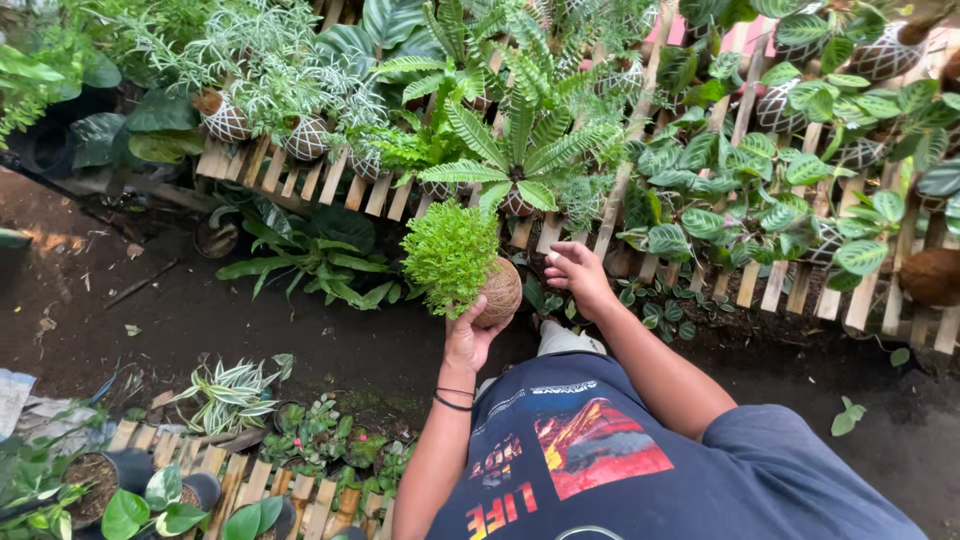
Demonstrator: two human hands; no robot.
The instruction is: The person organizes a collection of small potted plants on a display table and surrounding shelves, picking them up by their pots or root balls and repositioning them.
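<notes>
I'm in a plant nursery, outdoors on bare dark soil. A long slatted wooden rack (620, 215) carries rows of ferns and patterned leafy plants in netted moss balls. Below that rack, near me, a second slatted bench (250, 480) holds small black potted plants.

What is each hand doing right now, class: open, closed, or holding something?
Left hand: closed around the round brown coconut-husk ball bearing a bushy light-green plant.
Right hand: loosely curled, holding nothing, beside the ball.
</notes>
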